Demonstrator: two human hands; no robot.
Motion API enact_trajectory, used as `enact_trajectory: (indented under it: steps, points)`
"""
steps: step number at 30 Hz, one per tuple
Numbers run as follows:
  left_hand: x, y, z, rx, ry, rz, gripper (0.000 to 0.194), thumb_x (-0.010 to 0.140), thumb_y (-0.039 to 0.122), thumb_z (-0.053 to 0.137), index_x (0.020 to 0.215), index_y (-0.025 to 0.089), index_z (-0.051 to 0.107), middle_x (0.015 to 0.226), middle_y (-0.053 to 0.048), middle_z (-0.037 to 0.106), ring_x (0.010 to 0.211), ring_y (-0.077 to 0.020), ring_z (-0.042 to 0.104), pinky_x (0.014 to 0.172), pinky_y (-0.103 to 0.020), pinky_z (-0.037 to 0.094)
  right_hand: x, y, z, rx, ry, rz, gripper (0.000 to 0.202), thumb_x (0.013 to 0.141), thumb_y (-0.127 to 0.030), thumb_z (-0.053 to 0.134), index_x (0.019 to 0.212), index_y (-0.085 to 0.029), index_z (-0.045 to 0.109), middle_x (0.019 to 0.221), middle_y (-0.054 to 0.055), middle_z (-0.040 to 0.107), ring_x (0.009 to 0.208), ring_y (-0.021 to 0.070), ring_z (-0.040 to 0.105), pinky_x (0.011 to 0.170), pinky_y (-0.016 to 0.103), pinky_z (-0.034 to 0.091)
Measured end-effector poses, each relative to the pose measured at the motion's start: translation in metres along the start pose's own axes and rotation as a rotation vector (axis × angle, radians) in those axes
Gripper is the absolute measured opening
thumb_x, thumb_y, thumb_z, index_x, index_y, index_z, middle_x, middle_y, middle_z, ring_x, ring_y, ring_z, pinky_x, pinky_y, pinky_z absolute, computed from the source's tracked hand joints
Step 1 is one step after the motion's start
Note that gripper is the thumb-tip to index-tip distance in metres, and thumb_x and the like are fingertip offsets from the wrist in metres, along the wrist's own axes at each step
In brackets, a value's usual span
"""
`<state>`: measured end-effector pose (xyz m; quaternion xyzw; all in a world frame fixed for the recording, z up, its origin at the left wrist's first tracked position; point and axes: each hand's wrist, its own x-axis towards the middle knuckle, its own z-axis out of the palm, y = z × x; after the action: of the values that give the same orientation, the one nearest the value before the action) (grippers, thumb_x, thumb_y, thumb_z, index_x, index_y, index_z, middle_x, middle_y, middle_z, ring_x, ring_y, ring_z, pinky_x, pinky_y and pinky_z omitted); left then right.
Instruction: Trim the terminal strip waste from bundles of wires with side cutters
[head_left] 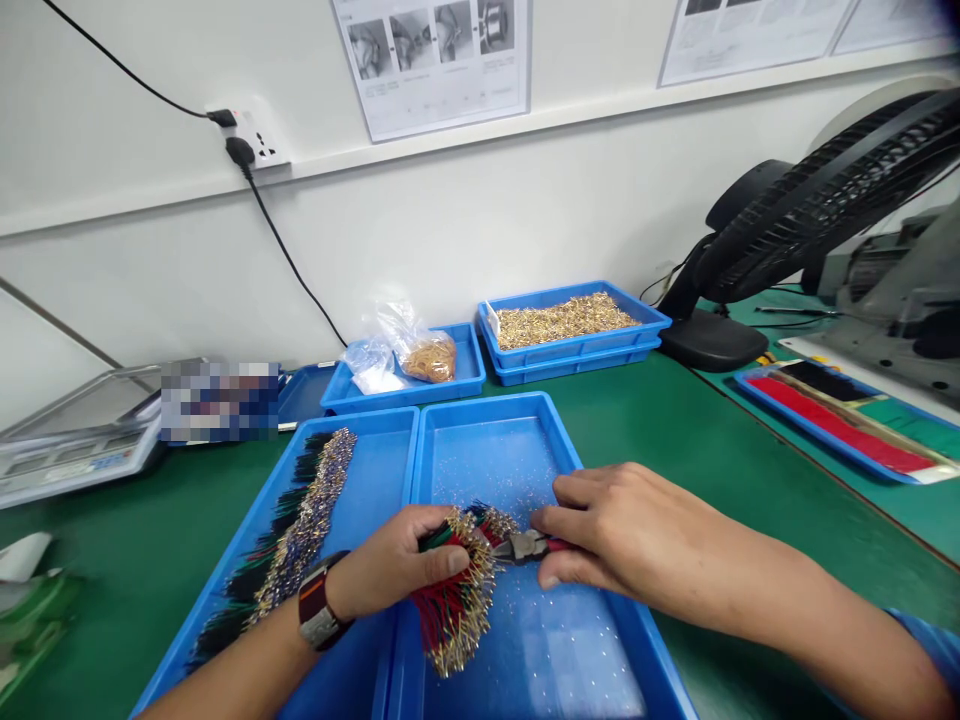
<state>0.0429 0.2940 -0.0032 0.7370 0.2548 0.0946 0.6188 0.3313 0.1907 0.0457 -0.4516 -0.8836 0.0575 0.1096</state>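
Note:
My left hand [409,562] is closed round a thick bundle of wires [459,590], red, green and black, with gold-coloured metal terminals at their ends. Red-handled pliers or cutters [525,546] are gripped in my right hand [619,525]; their jaws touch the terminals at the bundle's right side. Both hands are over a blue tray [551,430] sprinkled with tiny light bits. To its left, another blue tray [390,440] holds a long row of dark wires with metal ends [304,535]. My palms and the wires' inner parts are hidden.
Behind stand stacked blue trays full of gold-coloured pieces [570,322] and a tray with plastic bags [427,355]. A black fan [810,200] is at the right, near a tray of red, black and green wires [847,420]. A scale [82,460] sits at the left.

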Motion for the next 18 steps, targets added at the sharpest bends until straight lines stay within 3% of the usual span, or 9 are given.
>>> enact_trajectory:
  steps: [5, 12, 18]
  points:
    - [-0.0014, -0.0017, -0.0027, -0.027, -0.085, -0.019, 0.057, 0.09, 0.069, 0.073, 0.105, 0.014, 0.078, 0.093, -0.006, 0.071, 0.084, -0.0206, 0.059, 0.08, -0.029, 0.051, 0.001, -0.0003, 0.0045, -0.045, 0.045, -0.033, 0.042, 0.109, -0.058, 0.053, 0.095, -0.021, 0.069, 0.083, 0.002, 0.061, 0.07, 0.02, 0.058, 0.066, 0.036, 0.035]
    - [-0.0031, -0.0017, -0.0046, -0.043, -0.148, -0.037, 0.056, 0.089, 0.069, 0.074, 0.098, 0.014, 0.077, 0.086, -0.004, 0.068, 0.077, -0.0178, 0.057, 0.074, -0.026, 0.048, 0.0027, -0.0014, 0.0081, -0.017, -0.011, -0.065, 0.046, 0.108, -0.062, 0.049, 0.097, -0.022, 0.069, 0.084, 0.003, 0.06, 0.072, 0.0209, 0.057, 0.067, 0.036, 0.036]
    - [-0.0035, -0.0055, -0.0049, -0.018, -0.175, -0.036, 0.052, 0.091, 0.065, 0.074, 0.101, 0.014, 0.078, 0.09, -0.005, 0.071, 0.08, -0.0193, 0.06, 0.077, -0.028, 0.05, 0.0053, -0.0012, 0.0085, 0.039, -0.042, -0.085, 0.047, 0.109, -0.063, 0.047, 0.1, -0.022, 0.069, 0.084, 0.002, 0.06, 0.071, 0.0199, 0.054, 0.066, 0.035, 0.034]
